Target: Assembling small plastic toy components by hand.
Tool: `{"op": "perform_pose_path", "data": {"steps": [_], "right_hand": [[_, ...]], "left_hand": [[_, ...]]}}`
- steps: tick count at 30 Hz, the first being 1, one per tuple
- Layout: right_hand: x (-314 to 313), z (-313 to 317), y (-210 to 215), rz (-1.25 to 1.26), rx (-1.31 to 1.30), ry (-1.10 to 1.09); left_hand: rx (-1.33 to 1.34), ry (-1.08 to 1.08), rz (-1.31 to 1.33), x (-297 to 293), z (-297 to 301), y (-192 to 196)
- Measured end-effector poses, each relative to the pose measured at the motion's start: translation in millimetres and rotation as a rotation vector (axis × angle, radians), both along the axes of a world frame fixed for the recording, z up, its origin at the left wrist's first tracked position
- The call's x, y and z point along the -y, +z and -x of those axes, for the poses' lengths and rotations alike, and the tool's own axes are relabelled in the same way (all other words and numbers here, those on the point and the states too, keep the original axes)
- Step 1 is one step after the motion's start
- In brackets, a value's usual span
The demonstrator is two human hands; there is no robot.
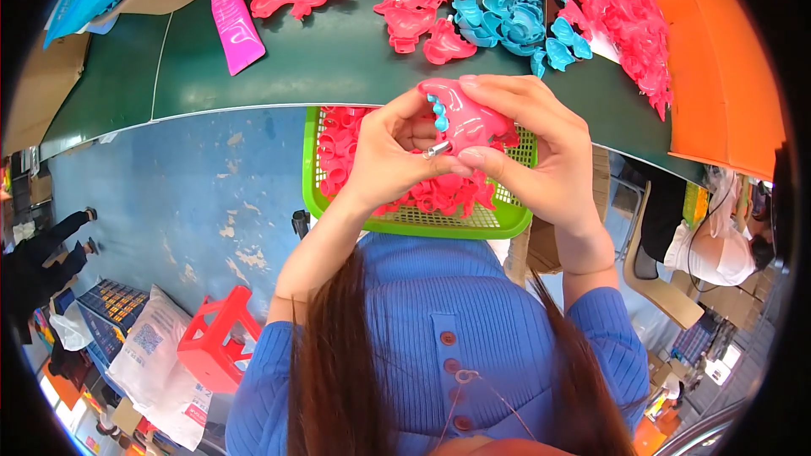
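Above a green basket [414, 227], both hands hold one glossy pink shell [480, 118], positioned in front of the torso near the front edge of the tabletop [329, 76]. The left hand [384, 148] engages the left side of the shell: its grip is closed, thumb at the lower edge, fingers curled along the side. The right hand [545, 148] engages the opposite side: its grip pinches the shell between the fingers laid over the top and the thumb set against the lower face. A teal scalloped piece [439, 113] is visible at the left edge of the shell. A short silver metal piece [438, 149] sits at the lower left, next to the left thumb; whether it is attached to the shell cannot be determined.

The basket has perforated walls and contains many small curved pink pieces [338, 156]. On the dark green tabletop, loose pink shells [414, 13] extend along the far side and form a dense heap [621, 17] at the right, beside an orange panel [718, 59]. A cluster of teal shells [519, 21] lies forward of the pink ones. A flat magenta item [236, 27] lies farther left. Below and to the left, a red stool [218, 338] stands beside a white sack [152, 371] on the blue floor [186, 186].
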State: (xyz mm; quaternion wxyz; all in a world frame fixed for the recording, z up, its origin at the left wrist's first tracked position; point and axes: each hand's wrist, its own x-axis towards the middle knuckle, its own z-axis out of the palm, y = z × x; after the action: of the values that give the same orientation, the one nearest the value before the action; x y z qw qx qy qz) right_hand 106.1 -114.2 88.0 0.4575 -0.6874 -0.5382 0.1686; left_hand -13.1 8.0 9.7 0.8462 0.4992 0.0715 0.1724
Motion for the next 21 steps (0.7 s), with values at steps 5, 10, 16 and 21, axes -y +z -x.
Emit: {"op": "perform_pose_path", "data": {"steps": [5,10,16,21], "right_hand": [[-1.0,2.1,-3.1,0.011,-0.044,-0.024],[-2.2,1.8,-2.6,0.027,-0.055,-0.004],[-4.0,2.3,-2.4,0.056,-0.124,-0.014],[-5.1,1.1,-4.0,0.046,-0.127,-0.013]], "left_hand": [[0.001,-0.002,-0.014,-0.9,0.1,-2.1],[0.017,0.018,0.031,-0.2,0.6,-0.3],[-0.003,0.031,-0.054,-2.1,0.8,-1.0],[-0.007,0.046,-0.027,-1.7,0.3,0.0]]}}
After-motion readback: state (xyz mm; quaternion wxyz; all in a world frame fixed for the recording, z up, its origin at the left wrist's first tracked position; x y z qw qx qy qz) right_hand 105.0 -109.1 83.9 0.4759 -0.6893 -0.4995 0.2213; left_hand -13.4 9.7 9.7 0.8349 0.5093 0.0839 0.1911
